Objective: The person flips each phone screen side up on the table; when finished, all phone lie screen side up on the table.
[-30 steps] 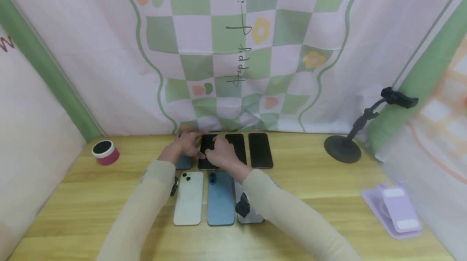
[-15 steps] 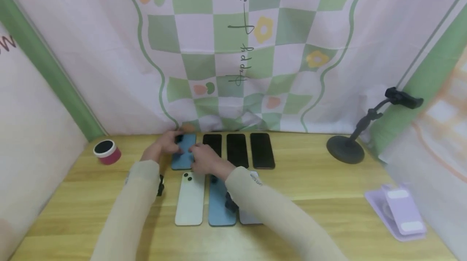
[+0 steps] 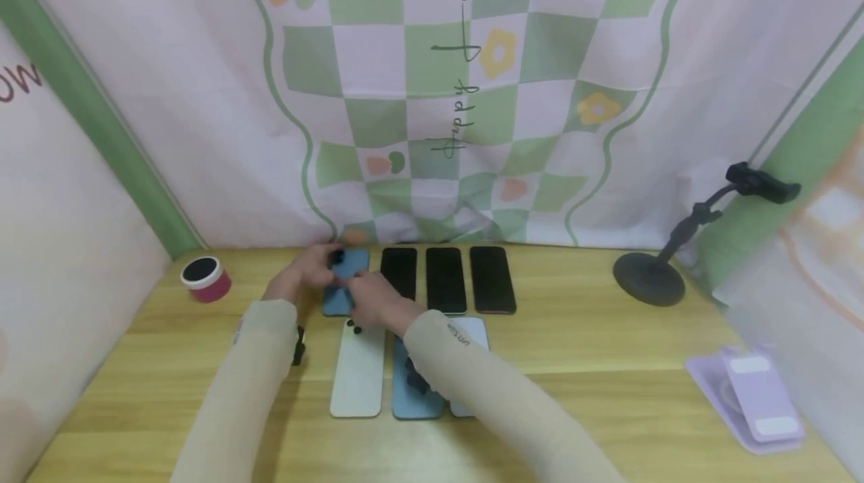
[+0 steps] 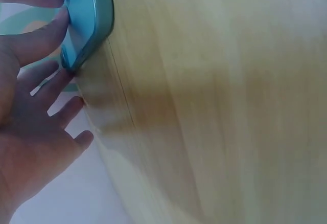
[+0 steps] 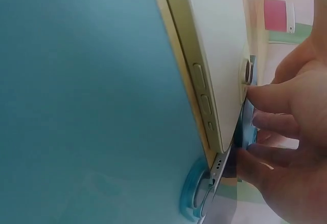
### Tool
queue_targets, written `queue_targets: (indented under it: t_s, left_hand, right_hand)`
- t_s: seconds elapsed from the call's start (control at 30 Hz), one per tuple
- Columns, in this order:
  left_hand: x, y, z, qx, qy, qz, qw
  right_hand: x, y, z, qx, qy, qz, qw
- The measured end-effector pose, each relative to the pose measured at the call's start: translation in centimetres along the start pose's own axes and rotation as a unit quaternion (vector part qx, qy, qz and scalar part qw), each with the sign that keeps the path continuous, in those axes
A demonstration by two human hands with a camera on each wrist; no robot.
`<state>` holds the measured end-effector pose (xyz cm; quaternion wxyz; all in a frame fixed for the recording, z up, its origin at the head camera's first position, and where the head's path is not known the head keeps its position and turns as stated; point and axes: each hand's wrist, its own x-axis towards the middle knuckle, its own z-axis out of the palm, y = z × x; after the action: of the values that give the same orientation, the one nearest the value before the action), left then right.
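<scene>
At the left end of the back row lies a blue phone (image 3: 355, 262), back side up. My left hand (image 3: 305, 270) touches its left side and far corner; in the left wrist view the fingers (image 4: 53, 87) are spread and the thumb meets the phone. From the near right, my right hand (image 3: 379, 300) reaches over and touches the same phone with its fingertips, hiding its lower right part. Under that hand, in the front row, are a white phone (image 3: 358, 378) and another blue phone (image 3: 407, 404). A pale phone (image 3: 474, 333) is partly covered by my right sleeve.
Three phones with dark screens up, a left one (image 3: 398, 267), a middle one (image 3: 445, 280) and a right one (image 3: 493, 280), continue the back row. A pink jar (image 3: 208, 284) stands left. At right are a black stand (image 3: 649, 279) and a lilac folding holder (image 3: 759, 400).
Both hands have moved left, from the leftmost dark-screened phone to the blue phone. That dark-screened phone now lies uncovered except near its lower end. Over the last half second the hands barely shift.
</scene>
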<state>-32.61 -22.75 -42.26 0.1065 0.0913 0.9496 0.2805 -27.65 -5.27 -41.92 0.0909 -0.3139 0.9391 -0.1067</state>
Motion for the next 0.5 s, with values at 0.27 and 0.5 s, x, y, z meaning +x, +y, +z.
queue_targets:
  t_s: [0.27,0.5]
  left_hand:
    - [0.3,0.4,0.2,-0.056,0.038,0.041,0.9969]
    - [0.8,1.1,0.0,-0.144,0.052,-0.010,0.9881]
  right_hand:
    - [0.2,-0.1,0.3,0.003,0.006,0.003,1.0000]
    - [0.2,-0.2,0.5,-0.010,0.014,0.001,0.9999]
